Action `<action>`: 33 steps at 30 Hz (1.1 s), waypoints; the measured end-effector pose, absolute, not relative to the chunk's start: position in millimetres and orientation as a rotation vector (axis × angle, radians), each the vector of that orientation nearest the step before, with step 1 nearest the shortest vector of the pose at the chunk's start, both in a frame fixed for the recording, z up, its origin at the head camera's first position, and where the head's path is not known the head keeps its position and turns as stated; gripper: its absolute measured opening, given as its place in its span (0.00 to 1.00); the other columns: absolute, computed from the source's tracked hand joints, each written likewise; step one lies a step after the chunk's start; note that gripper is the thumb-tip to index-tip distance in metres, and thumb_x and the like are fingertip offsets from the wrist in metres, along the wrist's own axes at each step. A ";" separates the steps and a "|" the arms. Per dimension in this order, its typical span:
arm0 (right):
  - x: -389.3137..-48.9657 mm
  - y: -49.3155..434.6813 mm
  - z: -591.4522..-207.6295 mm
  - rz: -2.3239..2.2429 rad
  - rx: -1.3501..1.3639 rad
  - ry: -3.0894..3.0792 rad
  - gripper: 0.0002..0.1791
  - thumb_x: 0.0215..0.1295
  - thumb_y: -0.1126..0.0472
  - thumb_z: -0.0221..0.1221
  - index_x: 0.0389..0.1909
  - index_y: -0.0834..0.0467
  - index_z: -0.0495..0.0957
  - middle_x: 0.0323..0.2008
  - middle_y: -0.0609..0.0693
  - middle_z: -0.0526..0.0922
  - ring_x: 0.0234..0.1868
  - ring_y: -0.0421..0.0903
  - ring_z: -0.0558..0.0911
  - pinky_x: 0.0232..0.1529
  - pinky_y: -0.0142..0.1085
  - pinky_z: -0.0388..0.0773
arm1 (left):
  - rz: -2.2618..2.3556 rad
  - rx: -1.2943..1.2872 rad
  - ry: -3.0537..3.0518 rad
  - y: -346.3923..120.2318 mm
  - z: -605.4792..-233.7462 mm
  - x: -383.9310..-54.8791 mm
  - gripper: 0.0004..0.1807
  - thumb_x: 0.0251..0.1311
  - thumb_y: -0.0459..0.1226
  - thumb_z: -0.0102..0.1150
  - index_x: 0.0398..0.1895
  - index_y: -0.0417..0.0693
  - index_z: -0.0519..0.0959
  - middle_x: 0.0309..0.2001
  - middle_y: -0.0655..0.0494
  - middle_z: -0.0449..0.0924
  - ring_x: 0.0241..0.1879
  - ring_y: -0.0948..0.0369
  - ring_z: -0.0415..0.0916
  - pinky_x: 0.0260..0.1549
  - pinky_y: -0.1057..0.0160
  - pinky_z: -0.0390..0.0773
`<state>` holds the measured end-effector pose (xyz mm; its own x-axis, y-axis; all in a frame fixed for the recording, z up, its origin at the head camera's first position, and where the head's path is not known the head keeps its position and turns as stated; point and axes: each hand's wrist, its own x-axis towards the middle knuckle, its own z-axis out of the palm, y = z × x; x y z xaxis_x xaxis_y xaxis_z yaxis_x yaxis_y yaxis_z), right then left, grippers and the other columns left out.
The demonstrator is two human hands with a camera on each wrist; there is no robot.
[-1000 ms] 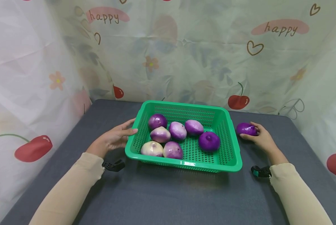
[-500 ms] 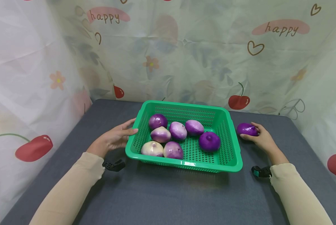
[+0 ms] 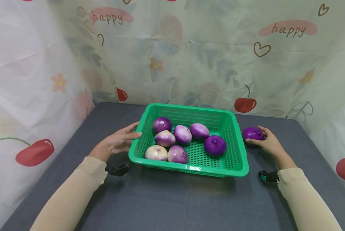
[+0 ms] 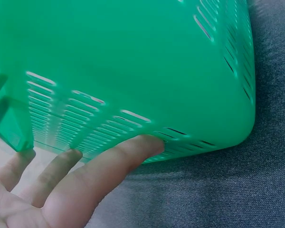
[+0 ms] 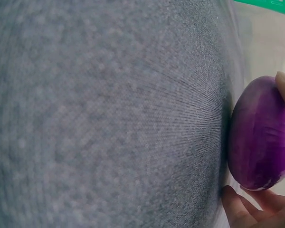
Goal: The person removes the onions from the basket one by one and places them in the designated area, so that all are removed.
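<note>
A green plastic basket (image 3: pixel 194 167) with slotted walls stands mid-table, and several purple and pale onions (image 3: pixel 183 134) lie inside it. My left hand (image 3: pixel 116 142) holds the basket's left side. Its thumb overlaps the rim, while its fingers (image 4: pixel 118 161) lie against the slotted outer wall (image 4: pixel 109 42) in the left wrist view. To the right of the basket, my right hand (image 3: pixel 270 142) grips a deep purple onion (image 3: pixel 253 133) between thumb and fingers. In the right wrist view this onion (image 5: pixel 259 135) sits close to the grey cloth, its far end hidden by the hand.
Dark grey cloth covers the table (image 3: pixel 172 202). A printed curtain (image 3: pixel 189 64) with cherries and hearts rises behind it and along both sides. Black straps (image 3: pixel 117 170) sit on both wrists. Bare tabletop lies in front of the basket.
The onion in my right hand has turned slightly and shifted a little left, so its pointed end no longer shows. My left hand and the basket look the same.
</note>
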<state>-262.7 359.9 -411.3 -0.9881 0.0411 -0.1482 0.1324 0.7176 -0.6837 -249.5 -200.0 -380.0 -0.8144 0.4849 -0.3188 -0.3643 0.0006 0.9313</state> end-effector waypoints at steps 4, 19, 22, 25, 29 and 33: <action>-263.0 360.2 -412.1 -1.118 0.146 2.794 0.59 0.60 0.38 0.62 0.76 0.63 0.36 0.70 0.77 0.46 0.69 0.74 0.51 0.63 0.69 0.56 | 1.872 0.126 1.698 -200.0 -380.3 -249.5 0.41 0.71 0.39 0.51 0.78 0.65 0.39 0.72 0.38 0.50 0.59 0.43 0.72 0.51 0.40 0.76; -260.7 364.7 -394.1 -1.167 0.071 2.779 0.58 0.63 0.41 0.61 0.76 0.61 0.33 0.72 0.74 0.42 0.71 0.73 0.47 0.63 0.69 0.55 | 1.871 0.134 1.677 -200.4 -379.0 -249.6 0.41 0.71 0.38 0.50 0.78 0.65 0.39 0.73 0.39 0.50 0.61 0.42 0.71 0.51 0.39 0.76; -256.6 362.3 -377.1 -1.202 0.056 2.790 0.57 0.63 0.41 0.61 0.77 0.59 0.32 0.74 0.72 0.40 0.72 0.72 0.45 0.62 0.69 0.55 | 1.866 0.137 1.681 -200.7 -379.5 -250.4 0.41 0.72 0.38 0.50 0.78 0.65 0.38 0.73 0.39 0.49 0.60 0.42 0.71 0.50 0.39 0.76; -250.8 354.5 -356.9 -1.266 0.024 2.810 0.56 0.64 0.42 0.61 0.77 0.55 0.33 0.74 0.70 0.41 0.72 0.72 0.46 0.62 0.69 0.54 | 1.864 0.134 1.683 -201.6 -379.9 -250.7 0.41 0.71 0.38 0.50 0.78 0.66 0.39 0.73 0.39 0.50 0.60 0.42 0.71 0.50 0.39 0.76; -240.7 337.9 -330.1 -1.376 -0.077 2.843 0.51 0.66 0.43 0.58 0.78 0.50 0.35 0.75 0.67 0.45 0.73 0.69 0.48 0.64 0.68 0.53 | 1.858 0.158 1.679 -202.2 -380.4 -250.9 0.40 0.72 0.38 0.49 0.78 0.66 0.38 0.73 0.39 0.50 0.61 0.42 0.70 0.51 0.40 0.76; -225.3 311.5 -303.0 -1.493 -0.181 2.830 0.44 0.70 0.47 0.55 0.78 0.45 0.40 0.75 0.61 0.49 0.74 0.62 0.52 0.66 0.63 0.56 | 1.851 0.177 1.683 -202.3 -381.8 -251.7 0.40 0.72 0.38 0.48 0.78 0.65 0.37 0.73 0.38 0.49 0.62 0.41 0.69 0.51 0.40 0.76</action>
